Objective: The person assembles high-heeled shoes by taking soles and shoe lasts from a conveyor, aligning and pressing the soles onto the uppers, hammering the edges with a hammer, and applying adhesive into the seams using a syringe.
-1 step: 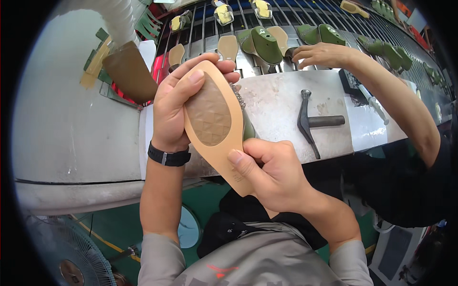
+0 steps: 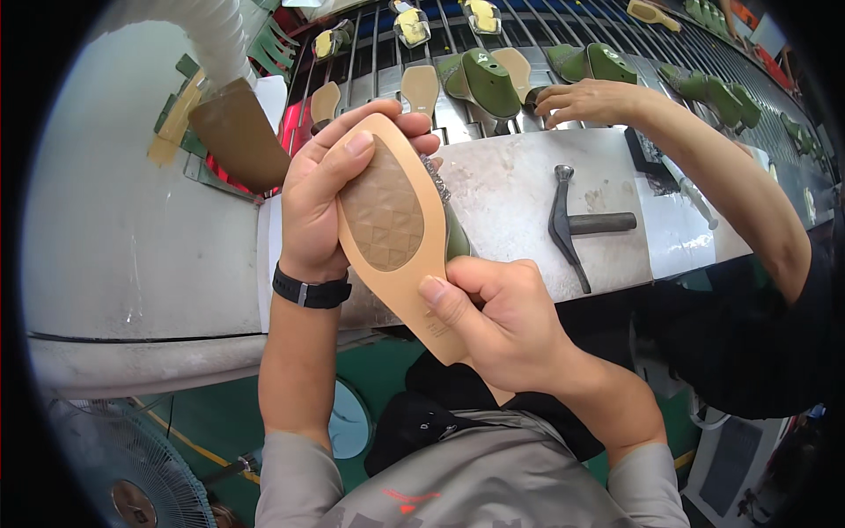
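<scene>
A tan shoe sole [image 2: 378, 255] with a brown textured oval patch on its forefoot is held underside up, against a green shoe last [image 2: 456, 236] that shows along its right edge. Grey sparkling trim [image 2: 437, 179] peeks out beside the toe part. My left hand [image 2: 321, 180] wraps the toe end, thumb pressed on the sole and fingertips showing past the far edge. Around the narrower waist, my right hand [image 2: 497, 321] closes with its thumb on top. The heel end is partly hidden behind that hand.
A hammer [image 2: 594, 223] lies on the metal bench [image 2: 502, 176]. At the right, a co-worker's hand [image 2: 585, 103] reaches over the conveyor rack beside green shoe lasts [image 2: 482, 81] and tan soles [image 2: 420, 89]. A brown board [image 2: 236, 136] stands at left; a fan [image 2: 132, 466] is at lower left.
</scene>
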### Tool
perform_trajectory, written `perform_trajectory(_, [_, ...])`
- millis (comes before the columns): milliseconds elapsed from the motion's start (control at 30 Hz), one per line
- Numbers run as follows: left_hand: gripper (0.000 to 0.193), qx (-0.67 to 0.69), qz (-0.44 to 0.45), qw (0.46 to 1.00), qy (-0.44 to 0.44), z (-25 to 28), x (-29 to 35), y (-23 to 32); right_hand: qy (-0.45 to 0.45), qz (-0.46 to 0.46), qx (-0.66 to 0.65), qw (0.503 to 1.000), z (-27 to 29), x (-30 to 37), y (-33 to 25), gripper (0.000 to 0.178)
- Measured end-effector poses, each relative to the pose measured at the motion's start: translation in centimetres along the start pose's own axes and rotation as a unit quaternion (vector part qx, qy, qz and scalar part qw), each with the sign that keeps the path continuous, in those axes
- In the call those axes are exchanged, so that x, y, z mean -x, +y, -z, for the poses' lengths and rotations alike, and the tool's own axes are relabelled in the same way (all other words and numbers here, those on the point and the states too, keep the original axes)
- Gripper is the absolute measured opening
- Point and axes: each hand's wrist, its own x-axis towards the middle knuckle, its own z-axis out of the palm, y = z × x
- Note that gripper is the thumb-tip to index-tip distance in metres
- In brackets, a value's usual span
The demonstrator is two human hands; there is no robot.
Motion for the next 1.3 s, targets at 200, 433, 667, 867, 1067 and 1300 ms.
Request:
perform_trajectory(200, [0.046,-0.025,0.007,1.000,-0.002,-0.4,0.1,0.2,-0.020,-0.011,0.080,0.997,2.1,-0.2,-0.9,0.030])
perform_trajectory(433, [0.057,-0.126,-0.042,0.977,-0.167,-6.4,-1.0,-1.3,0.011,0.097,0.001,0.995,6.7,-3.1,-4.4,0.038])
perform_trajectory(667, [0.070,0.079,0.139,0.983,0.093,0.8,2.6,-7.9,0.125,-0.041,-0.054,0.990,12.0,-1.1,-0.2,0.037])
perform_trajectory(867, [0.051,0.054,0.093,0.986,0.130,0.1,10.9,-12.3,0.228,-0.068,-0.182,0.954,13.5,2.6,3.7,0.040])
perform_trajectory(1067, [0.081,-0.230,0.031,0.971,0.060,-2.4,11.7,-12.4,0.274,-0.072,-0.215,0.934,13.4,5.2,5.5,0.042])
perform_trajectory(1300, [0.074,-0.299,0.044,0.953,0.020,-1.8,10.7,-11.8,0.269,-0.078,-0.226,0.933,11.7,7.1,4.7,0.043])
